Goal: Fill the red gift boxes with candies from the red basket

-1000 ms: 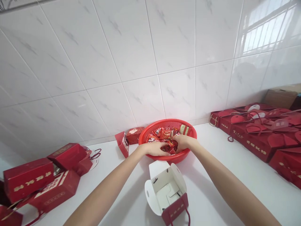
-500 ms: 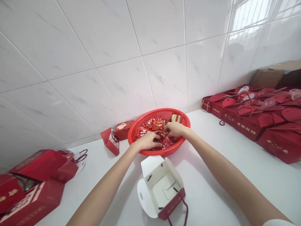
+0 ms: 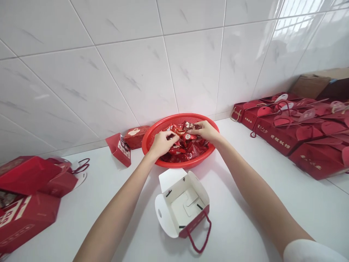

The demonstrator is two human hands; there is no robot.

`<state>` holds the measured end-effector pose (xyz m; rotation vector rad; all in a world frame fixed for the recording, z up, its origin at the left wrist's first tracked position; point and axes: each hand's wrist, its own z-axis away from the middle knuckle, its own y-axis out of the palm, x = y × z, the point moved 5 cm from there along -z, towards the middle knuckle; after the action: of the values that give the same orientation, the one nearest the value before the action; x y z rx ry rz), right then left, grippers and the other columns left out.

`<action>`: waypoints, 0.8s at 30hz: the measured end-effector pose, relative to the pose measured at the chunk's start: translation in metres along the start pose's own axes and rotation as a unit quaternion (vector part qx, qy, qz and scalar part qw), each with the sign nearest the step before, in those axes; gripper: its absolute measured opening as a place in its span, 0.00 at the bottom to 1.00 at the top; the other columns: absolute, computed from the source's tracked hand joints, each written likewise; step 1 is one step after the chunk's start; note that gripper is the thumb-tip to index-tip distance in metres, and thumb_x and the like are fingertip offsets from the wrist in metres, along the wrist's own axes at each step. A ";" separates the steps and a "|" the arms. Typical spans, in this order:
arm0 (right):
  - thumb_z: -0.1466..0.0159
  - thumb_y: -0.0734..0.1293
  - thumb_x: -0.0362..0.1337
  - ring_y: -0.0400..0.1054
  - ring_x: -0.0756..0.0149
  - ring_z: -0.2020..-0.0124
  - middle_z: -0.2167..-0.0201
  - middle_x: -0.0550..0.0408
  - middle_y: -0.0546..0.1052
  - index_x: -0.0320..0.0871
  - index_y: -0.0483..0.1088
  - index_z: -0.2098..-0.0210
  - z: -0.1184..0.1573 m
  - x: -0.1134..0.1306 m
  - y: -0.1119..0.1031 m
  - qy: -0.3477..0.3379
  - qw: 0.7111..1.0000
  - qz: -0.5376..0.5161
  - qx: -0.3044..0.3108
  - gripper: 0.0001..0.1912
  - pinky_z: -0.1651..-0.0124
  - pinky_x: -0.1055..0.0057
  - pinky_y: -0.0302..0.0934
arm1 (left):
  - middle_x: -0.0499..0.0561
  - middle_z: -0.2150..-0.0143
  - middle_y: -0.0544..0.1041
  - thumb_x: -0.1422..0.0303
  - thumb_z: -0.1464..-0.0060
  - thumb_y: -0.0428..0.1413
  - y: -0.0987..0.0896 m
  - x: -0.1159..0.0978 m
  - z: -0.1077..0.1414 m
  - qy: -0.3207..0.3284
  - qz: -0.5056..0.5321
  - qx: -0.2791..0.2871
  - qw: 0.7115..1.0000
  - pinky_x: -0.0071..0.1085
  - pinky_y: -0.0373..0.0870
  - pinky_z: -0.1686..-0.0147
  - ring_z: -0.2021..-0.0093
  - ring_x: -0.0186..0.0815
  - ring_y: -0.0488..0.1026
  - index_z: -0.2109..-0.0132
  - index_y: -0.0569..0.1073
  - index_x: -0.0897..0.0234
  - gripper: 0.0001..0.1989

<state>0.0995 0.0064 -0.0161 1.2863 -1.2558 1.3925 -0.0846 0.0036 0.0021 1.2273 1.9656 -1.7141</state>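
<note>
A red plastic basket (image 3: 180, 165) stands against the wall, filled with small red-wrapped candies (image 3: 191, 149). Over its left side is my left hand (image 3: 164, 142), thumb and fingers pinched together among the wrappers; what lies between them is mostly hidden. My right hand (image 3: 206, 131) reaches in from the right, its fingertips closed on a shiny red-wrapped candy. In front of the basket, an open gift box (image 3: 187, 200), white inside and red outside, has its flaps spread and a dark red cord handle (image 3: 200, 251) hanging toward me.
Rows of closed red gift boxes (image 3: 283, 134) line the right side, with a brown carton (image 3: 309, 87) behind. More red boxes (image 3: 29, 222) lie at the left. Two small red packets, one standing upright (image 3: 120, 149), rest left of the basket by the tiled wall (image 3: 131, 80).
Both hands have lifted a little from deeper among the candies, and my left hand has turned to a pinch. My view has shifted slightly, and the open box stays in place.
</note>
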 end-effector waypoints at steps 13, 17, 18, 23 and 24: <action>0.47 0.77 0.32 0.77 0.63 0.69 0.69 0.53 0.82 0.39 0.77 0.67 0.004 0.005 0.003 -0.015 0.989 -0.144 0.029 0.09 0.64 0.66 0.76 | 0.49 0.71 0.78 0.57 0.49 0.57 -0.008 0.014 0.000 -0.045 0.159 -0.107 0.980 0.29 0.68 0.64 0.67 0.36 0.74 0.70 0.76 0.64 0.13; 0.50 0.79 0.35 0.77 0.62 0.65 0.67 0.51 0.82 0.39 0.79 0.66 0.001 0.003 0.003 -0.029 0.984 -0.171 0.049 0.13 0.64 0.67 0.76 | 0.47 0.71 0.77 0.63 0.50 0.57 -0.005 0.015 0.000 -0.062 0.189 -0.084 0.976 0.29 0.70 0.67 0.69 0.36 0.74 0.68 0.76 0.63 0.08; 0.50 0.79 0.35 0.77 0.61 0.65 0.67 0.51 0.82 0.39 0.79 0.66 0.001 0.003 0.003 -0.029 0.983 -0.174 0.058 0.13 0.64 0.67 0.76 | 0.47 0.69 0.78 0.65 0.52 0.56 -0.003 0.015 -0.001 -0.066 0.197 -0.071 0.976 0.30 0.71 0.66 0.68 0.37 0.74 0.66 0.77 0.62 0.08; 0.50 0.80 0.35 0.77 0.61 0.63 0.65 0.52 0.82 0.41 0.78 0.65 0.001 0.003 0.002 -0.030 0.975 -0.207 0.072 0.14 0.62 0.67 0.77 | 0.51 0.49 0.79 0.71 0.57 0.59 -0.003 0.014 -0.002 -0.003 0.156 -0.065 0.986 0.38 0.71 0.47 0.49 0.43 0.75 0.51 0.75 0.61 0.22; 0.50 0.79 0.35 0.77 0.61 0.63 0.65 0.52 0.82 0.41 0.78 0.64 0.001 0.003 0.002 -0.029 0.974 -0.214 0.072 0.15 0.62 0.67 0.77 | 0.52 0.46 0.77 0.71 0.57 0.61 -0.003 0.013 -0.001 0.014 0.138 -0.064 0.988 0.39 0.69 0.44 0.46 0.44 0.74 0.47 0.74 0.60 0.26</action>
<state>0.0977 0.0045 -0.0129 1.5966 -0.8573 1.1538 -0.0943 0.0103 -0.0038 1.4075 1.7900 -1.4219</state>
